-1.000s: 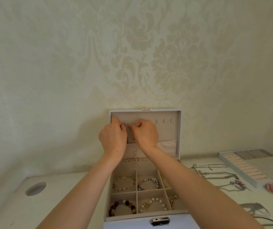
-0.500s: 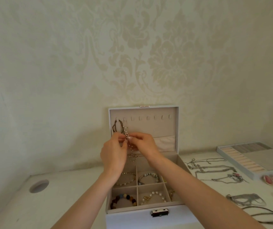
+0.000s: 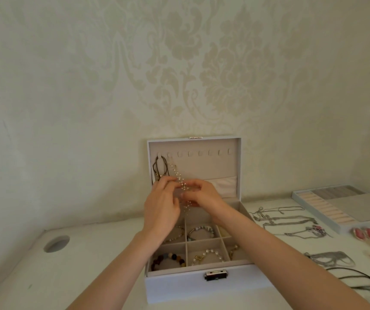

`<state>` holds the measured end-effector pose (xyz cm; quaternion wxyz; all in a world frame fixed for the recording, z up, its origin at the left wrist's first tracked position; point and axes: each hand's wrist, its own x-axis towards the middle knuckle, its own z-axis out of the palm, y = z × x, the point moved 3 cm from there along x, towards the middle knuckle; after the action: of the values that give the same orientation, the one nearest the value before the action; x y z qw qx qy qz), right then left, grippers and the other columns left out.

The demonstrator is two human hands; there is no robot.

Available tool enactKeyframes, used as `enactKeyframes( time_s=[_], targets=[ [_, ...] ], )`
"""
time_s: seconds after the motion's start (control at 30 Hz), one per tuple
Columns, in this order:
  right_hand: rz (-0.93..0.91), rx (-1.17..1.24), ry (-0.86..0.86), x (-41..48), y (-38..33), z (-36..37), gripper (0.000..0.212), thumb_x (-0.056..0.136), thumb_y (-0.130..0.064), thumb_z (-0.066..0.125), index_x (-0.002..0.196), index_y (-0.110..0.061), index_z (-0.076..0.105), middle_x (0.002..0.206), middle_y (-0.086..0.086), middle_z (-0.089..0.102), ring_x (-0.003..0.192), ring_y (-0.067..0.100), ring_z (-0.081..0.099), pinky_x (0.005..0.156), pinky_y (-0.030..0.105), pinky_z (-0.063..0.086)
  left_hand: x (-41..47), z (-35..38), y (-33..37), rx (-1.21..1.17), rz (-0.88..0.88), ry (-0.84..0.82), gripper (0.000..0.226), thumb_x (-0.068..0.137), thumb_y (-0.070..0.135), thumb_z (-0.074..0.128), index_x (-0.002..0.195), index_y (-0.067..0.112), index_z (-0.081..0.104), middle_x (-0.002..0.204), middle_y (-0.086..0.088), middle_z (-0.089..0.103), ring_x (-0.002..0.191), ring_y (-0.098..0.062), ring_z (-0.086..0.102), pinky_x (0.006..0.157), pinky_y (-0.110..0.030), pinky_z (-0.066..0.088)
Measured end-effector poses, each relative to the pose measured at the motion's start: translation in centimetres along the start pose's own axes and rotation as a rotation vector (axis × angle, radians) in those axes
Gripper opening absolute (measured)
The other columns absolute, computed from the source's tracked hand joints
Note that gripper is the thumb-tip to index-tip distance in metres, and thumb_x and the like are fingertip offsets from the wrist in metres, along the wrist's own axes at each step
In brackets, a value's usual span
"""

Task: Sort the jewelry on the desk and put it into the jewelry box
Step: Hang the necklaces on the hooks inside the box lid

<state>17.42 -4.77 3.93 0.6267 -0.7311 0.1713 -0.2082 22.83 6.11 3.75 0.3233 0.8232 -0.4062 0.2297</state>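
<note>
A white jewelry box (image 3: 179,285) stands open on the desk, its lid upright against the wall. A pearl-bead necklace (image 3: 175,171) hangs from the second hook in the lid, beside a dark cord necklace (image 3: 159,167) on the first hook. My left hand (image 3: 160,209) and my right hand (image 3: 204,195) meet in front of the lid and pinch the lower part of the pearl-bead necklace. Bracelets lie in the box's compartments, among them a dark bead bracelet (image 3: 168,258) and a pearl bracelet (image 3: 208,255).
Silver chain necklaces (image 3: 286,220) lie on the desk right of the box. A ring tray (image 3: 336,204) sits at the far right, with pink and gold earrings (image 3: 367,232) below it. A black cord (image 3: 356,279) lies near the right edge. A round cable hole (image 3: 56,243) is at left.
Both hands have come down from the hooks at the top of the lid to its lower part. The pearl-bead necklace now hangs from the second hook.
</note>
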Motion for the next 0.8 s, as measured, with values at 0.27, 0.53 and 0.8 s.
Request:
enactKeyframes(
  time_s=[0.27,0.53,0.8],
  targets=[
    [0.011,-0.220,0.049,-0.8,0.9,-1.9,0.029,0.079,0.002,0.069,0.101,-0.014,0.058,0.084,0.008,0.067,0.077,0.016,0.063,0.076,0.027,0.051,0.0,0.8,0.0,-0.007,-0.010,-0.034,0.044,0.087,0.002,0.048,0.130,0.010,0.043,0.122,-0.005,0.053,0.113,-0.018,0.047,0.089,-0.027,0.041],
    [-0.019,-0.333,0.073,-0.9,1.4,-2.1,0.022,0.079,-0.002,0.069,0.092,-0.018,0.061,0.086,0.009,0.072,0.079,0.016,0.067,0.078,0.028,0.052,-0.3,1.2,-0.2,0.271,0.213,-0.028,0.066,0.065,0.000,0.070,0.126,0.018,0.055,0.107,-0.001,0.063,0.098,-0.024,0.054,0.080,-0.030,0.035],
    [-0.097,-0.172,0.167,-1.1,0.7,-3.0,0.015,0.084,0.002,0.062,0.094,-0.010,0.061,0.073,0.006,0.067,0.043,0.000,0.052,0.043,0.012,0.039,-0.3,1.1,-0.1,0.301,0.233,-0.068,0.061,0.055,0.006,0.077,0.114,0.014,0.063,0.106,-0.003,0.063,0.096,-0.022,0.061,0.083,-0.033,0.043]
  ],
)
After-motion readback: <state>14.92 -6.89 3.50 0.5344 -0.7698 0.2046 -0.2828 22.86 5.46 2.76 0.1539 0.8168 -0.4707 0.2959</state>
